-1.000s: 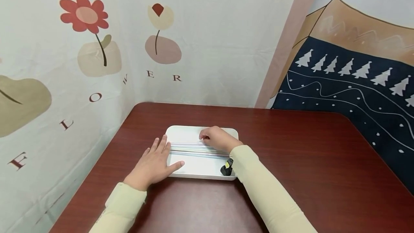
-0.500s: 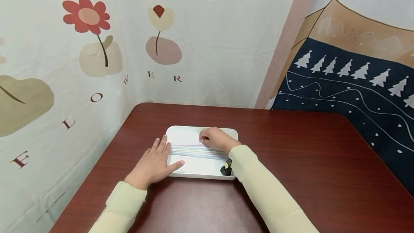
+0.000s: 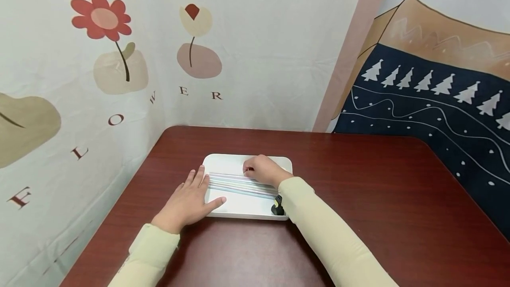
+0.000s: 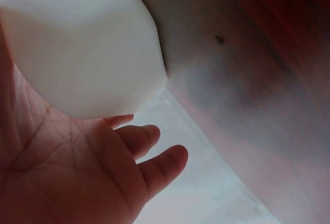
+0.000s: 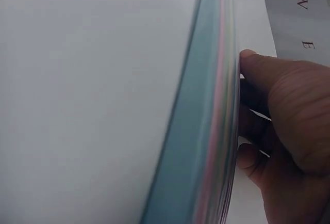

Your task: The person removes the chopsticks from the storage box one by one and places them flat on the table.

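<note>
A bundle of thin coloured strips, like paper (image 3: 239,185), lies across a white tray (image 3: 243,207). In the right wrist view the strips (image 5: 193,131) stand close together, pale blue in front, with pink and yellow edges behind. My right hand (image 3: 267,171) reaches over the tray with curled fingers. Its fingertips (image 5: 247,56) pinch at the far side of the bundle. My left hand (image 3: 187,200) lies spread on the tray's left end, thumb over the tray floor. The left wrist view has its palm (image 4: 72,162) against the pale rounded tray corner (image 4: 98,53).
The tray stands on a dark red-brown table (image 3: 358,198). A pale wall cloth (image 3: 263,48) with printed flowers and letters rises behind and to the left. A dark blue cloth with white trees (image 3: 430,105) hangs at the right. A small black wrist device (image 3: 277,207) sits by the right cuff.
The strips have shifted a little and slant slightly more under the right hand. Both hands keep nearly the same places; the head view has moved slightly.
</note>
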`<state>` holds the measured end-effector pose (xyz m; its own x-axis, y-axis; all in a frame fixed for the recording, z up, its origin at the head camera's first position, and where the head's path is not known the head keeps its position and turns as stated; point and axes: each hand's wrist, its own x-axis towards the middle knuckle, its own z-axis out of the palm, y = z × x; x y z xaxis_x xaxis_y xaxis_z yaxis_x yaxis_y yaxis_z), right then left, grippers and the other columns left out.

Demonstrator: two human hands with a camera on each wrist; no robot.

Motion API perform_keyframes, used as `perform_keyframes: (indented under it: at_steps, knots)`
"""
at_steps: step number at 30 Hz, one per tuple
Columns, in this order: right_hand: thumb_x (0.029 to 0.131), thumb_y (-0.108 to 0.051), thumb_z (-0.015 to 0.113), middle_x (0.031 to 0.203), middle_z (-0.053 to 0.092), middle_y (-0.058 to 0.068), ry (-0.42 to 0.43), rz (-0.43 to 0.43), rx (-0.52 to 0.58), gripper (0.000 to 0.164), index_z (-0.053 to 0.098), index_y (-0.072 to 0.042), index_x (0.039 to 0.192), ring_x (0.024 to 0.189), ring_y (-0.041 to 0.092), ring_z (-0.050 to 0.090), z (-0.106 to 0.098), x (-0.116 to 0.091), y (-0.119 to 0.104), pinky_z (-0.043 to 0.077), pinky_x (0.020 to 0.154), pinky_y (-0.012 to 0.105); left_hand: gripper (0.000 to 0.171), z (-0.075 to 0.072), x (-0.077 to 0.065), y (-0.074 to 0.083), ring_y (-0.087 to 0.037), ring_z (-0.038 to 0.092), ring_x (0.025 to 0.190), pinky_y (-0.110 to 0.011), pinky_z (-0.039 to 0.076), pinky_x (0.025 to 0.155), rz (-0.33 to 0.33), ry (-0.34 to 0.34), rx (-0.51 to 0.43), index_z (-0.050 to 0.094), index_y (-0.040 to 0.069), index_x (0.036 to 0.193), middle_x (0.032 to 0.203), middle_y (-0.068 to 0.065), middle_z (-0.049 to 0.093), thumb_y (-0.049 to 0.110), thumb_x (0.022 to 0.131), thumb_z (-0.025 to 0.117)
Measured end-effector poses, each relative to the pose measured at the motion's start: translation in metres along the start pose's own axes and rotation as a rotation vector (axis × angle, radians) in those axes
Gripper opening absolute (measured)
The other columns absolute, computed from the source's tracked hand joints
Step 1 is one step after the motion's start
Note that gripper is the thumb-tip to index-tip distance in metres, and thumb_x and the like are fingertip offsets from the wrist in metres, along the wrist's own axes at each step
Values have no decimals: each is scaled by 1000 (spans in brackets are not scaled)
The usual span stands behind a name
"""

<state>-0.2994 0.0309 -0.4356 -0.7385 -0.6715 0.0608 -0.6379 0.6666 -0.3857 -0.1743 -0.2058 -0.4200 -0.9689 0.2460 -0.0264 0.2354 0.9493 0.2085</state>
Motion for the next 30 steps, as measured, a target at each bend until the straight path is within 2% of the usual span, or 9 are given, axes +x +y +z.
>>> perform_keyframes:
  at_steps: [7,15,18,23,30]
  knots:
    - [98,-13,64,98,70,-8,47,-16,-87,12,74,-19,95,86,7,60,2,1,-1,50,81,26,104,0,0,0,-49,17,145,-65,29,107,1,-1,-3,37,-10,147,161,-26,14,78,91,38]
    - [97,-21,68,115,70,-5,15,28,-84,17,75,-18,111,105,10,63,2,2,-5,49,93,29,102,1,0,1,-50,19,144,-65,31,106,8,13,1,38,-11,146,160,-27,16,75,91,41]
    - [96,-22,68,113,71,-5,12,28,-92,15,76,-18,109,106,10,63,2,2,-5,49,93,29,102,0,0,1,-50,19,144,-65,31,106,6,12,2,38,-11,146,160,-27,16,75,92,41]
    - [96,-19,68,101,71,-7,19,-1,-125,7,76,-19,97,92,8,62,3,2,-5,50,85,27,103,1,0,1,-49,16,145,-65,27,108,2,11,0,36,-11,148,161,-27,15,76,91,40]
    - [99,-14,61,87,63,-7,24,-21,-144,15,68,-19,86,77,10,53,0,1,-10,46,73,26,105,1,0,1,-46,12,147,-66,19,112,7,35,21,32,-8,151,161,-27,15,77,90,41]
